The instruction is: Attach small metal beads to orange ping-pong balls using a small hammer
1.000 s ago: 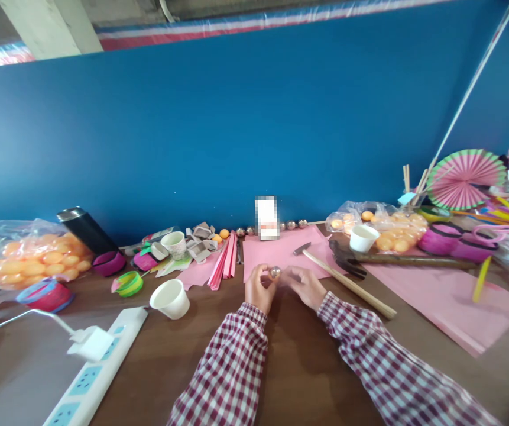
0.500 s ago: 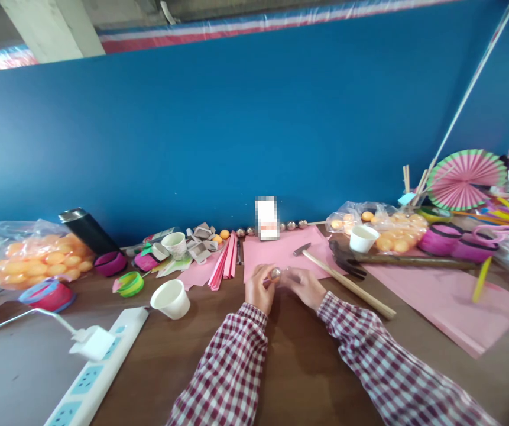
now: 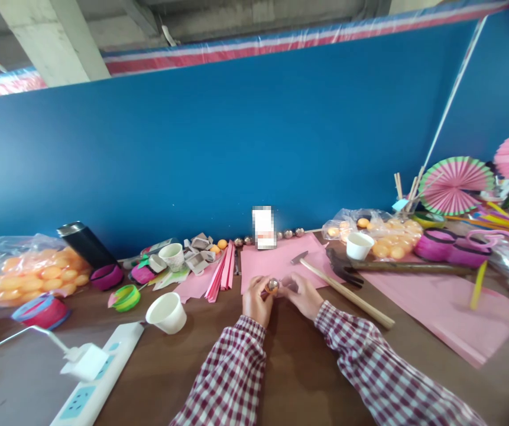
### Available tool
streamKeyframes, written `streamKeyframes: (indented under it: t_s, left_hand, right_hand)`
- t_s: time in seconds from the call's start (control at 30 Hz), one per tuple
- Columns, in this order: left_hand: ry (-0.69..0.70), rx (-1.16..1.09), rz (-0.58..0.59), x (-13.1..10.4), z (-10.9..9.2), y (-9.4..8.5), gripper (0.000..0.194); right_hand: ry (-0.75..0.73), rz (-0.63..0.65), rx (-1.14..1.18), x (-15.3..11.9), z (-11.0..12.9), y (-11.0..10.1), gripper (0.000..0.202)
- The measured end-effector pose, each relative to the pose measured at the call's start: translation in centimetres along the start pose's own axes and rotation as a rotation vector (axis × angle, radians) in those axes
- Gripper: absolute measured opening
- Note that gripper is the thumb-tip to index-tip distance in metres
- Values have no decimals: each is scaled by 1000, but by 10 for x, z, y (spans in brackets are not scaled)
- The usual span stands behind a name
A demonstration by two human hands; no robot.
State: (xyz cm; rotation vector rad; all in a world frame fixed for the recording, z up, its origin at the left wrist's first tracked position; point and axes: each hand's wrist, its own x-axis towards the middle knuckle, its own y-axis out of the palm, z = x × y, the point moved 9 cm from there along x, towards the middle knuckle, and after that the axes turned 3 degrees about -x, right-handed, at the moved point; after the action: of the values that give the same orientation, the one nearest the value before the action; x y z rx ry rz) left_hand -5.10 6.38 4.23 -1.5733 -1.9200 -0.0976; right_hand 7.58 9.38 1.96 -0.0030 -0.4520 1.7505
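Observation:
My left hand (image 3: 256, 302) has its fingers curled round a shiny metal ball (image 3: 272, 286), which shows between thumb and forefinger. Right beside the ball is my right hand (image 3: 305, 297), thumb and fingers drawn together in a pinch. Anything between those fingertips is too small to make out. Both hands are just above the brown table, at the front edge of a pink paper sheet (image 3: 276, 260). On the sheet, to the right of my hands, lies a hammer with a pale wooden handle (image 3: 352, 296). More metal balls (image 3: 299, 232) line the back of the table.
A white cup (image 3: 167, 313) and a power strip (image 3: 116, 355) stand left. Beyond are folded pink paper strips (image 3: 225, 272), a black bottle (image 3: 88, 245) and a bag of orange balls (image 3: 36, 275). Rightward are a claw hammer (image 3: 409, 268), another white cup (image 3: 359, 247) and a bagged ball pile (image 3: 396, 239).
The camera view has tilted up slightly, so the table sits lower in the picture. My left hand still holds the metal ball, and my right hand stays close beside it.

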Motion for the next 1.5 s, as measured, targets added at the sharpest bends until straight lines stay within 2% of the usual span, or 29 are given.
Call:
streamKeyframes:
  t_s: [0.13,0.33,0.53,0.83,1.07,1.37,1.5]
  left_hand:
    - [-40,-35,19,-2,10,4,40]
    - [-60,-51,33,-3,18,8,41]
    - [-94,-118,42,-5,26,11,39]
    - [-48,-62,38,-5,23,12,43]
    - [40,50,41,-4,10,11,48]
    - [35,10,38,-5,4,12,49]
    - [0,3,29,-4,10,12,44]
  right_hand:
    - [16,13,81,2,-7,3,35]
    - [-84,129,135,1,12,11,36]
    - [-64,107,114,-1,16,7,37]
    - [-59,90,91,-3,18,6,34]
    - [-49,64,36,-3,18,5,32]
    - [-28,48,15,-2,14,6,31]
    - [-27,19,-12,-1,13,5,30]
